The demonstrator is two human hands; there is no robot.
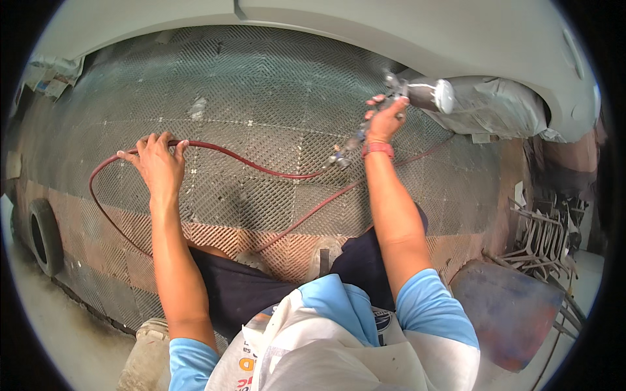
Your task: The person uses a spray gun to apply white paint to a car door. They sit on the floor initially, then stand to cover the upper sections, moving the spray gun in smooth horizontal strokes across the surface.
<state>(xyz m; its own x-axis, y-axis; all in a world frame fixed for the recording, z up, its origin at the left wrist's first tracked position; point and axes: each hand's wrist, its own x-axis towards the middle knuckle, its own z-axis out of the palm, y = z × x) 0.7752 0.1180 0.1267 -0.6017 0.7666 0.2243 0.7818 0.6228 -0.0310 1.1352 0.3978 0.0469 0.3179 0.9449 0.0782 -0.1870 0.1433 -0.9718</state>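
My right hand point(387, 122), with a red band on its wrist, is wrapped round the handle of a spray gun point(393, 86) at the upper right. The gun's dark cup with a white lid point(444, 96) points to the right, near the pale car body point(313, 18). From fittings below the handle, a dark red air hose point(261, 167) curves left across the floor mats. My left hand point(160, 163) grips this hose, which passes beneath its fingers. Part of the gun is smeared by motion.
Grey sheeting point(489, 111) covers the wheel at the upper right. Grated mats point(274, 124) lie underfoot, with more hose point(313, 210) crossing them. A loose tyre point(45, 237) stands at left, a bucket-like container point(147, 352) at lower left. Metal frames point(541, 241) and a stained panel point(502, 309) are at right.
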